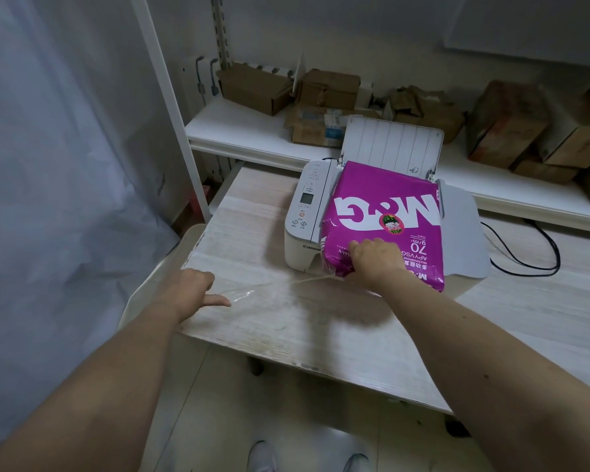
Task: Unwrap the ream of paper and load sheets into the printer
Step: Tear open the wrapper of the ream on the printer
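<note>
A magenta-wrapped ream of paper with large white lettering lies flat on top of a white printer, whose rear paper support stands raised behind it. My right hand grips the near end of the ream's wrapper, fingers curled into its folded edge. My left hand is down on the table to the left, pinching a strip of clear plastic film that stretches taut across to the ream's near corner.
The printer sits on a pale wood-grain table. A black cable loops on the table at right. Behind, a white shelf carries several cardboard boxes. A white curtain hangs at left. My shoes show on the floor below.
</note>
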Motion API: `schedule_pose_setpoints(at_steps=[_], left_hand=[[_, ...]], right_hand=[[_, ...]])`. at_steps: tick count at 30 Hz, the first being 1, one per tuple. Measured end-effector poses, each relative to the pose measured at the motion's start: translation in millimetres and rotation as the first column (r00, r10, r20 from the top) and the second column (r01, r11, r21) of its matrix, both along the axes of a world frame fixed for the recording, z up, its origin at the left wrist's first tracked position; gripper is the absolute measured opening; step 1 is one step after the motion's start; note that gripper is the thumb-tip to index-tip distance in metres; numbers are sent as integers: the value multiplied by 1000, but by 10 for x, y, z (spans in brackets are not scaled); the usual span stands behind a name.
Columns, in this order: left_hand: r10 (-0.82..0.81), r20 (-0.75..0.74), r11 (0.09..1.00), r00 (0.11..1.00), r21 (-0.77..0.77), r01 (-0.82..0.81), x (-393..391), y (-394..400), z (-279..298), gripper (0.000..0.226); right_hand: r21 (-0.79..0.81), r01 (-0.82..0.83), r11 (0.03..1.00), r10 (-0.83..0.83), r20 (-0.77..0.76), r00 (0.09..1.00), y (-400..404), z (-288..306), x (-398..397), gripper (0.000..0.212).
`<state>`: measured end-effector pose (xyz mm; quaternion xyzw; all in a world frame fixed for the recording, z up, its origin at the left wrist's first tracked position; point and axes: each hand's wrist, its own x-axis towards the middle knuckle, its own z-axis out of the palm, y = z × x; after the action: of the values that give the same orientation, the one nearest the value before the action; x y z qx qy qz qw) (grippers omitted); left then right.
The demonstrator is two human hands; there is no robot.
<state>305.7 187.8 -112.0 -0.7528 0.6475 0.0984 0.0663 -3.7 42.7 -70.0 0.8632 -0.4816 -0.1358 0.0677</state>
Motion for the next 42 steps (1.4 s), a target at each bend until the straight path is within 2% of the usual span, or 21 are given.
schedule_pose_setpoints(at_steps=[3,5,8,11,15,18,22,26,27,29,31,33,36,38,42], left_hand=[[-81,34,997,996,-14,81,70,-41,26,80],[-149,97,988,984,-37,153,101,-39,62,78],[-282,225,947,933,-91,308,164,-21,99,89],[-355,296,914,887,-92,396,211,1,173,85],[-290,340,957,895,71,283,321,139,212,49],[-185,354,982,917,46,181,231,106,240,34],[-82,121,986,989,-134,98,-296,-226,181,39],[-19,-230,982,973,-190,-25,-1073,-601,144,55],[12,-363,979,932,-188,-86,-1261,-674,162,59],[77,-620,970,781,-135,-203,-1546,-765,174,63],[145,-769,960,623,-43,-277,-1695,-820,137,55],[181,-803,951,568,-5,-310,-1727,-858,83,45],[186,-744,955,642,-18,-297,-1684,-895,31,34],[136,-725,967,675,-51,-249,-1661,-918,26,37],[50,-671,978,740,-118,-173,-1630,-918,16,45]], right_hand=[[12,8,1000,-8,-15,1000,9,-38,6,22],[33,7,999,-6,-29,1000,32,-50,6,20],[58,0,998,3,-47,999,30,-57,30,21],[71,-2,997,9,-99,995,-28,-9,58,22],[76,-11,997,17,-87,996,-10,-9,63,23],[101,-9,995,15,-68,998,-39,-15,70,24],[102,-20,995,27,-70,997,-47,15,29,24],[102,-14,995,17,-34,999,-35,14,25,25],[100,-10,995,13,-23,1000,-33,16,22,25],[87,-11,996,11,-2,1000,-17,-10,5,23],[64,-12,998,10,26,1000,-13,-15,-26,25],[51,-30,998,27,68,997,-11,-11,-41,38],[8,-67,998,66,104,992,-11,-33,-11,55],[-28,-94,995,97,93,991,-30,-54,18,49],[-13,-145,989,145,16,989,-38,-80,18,19]])
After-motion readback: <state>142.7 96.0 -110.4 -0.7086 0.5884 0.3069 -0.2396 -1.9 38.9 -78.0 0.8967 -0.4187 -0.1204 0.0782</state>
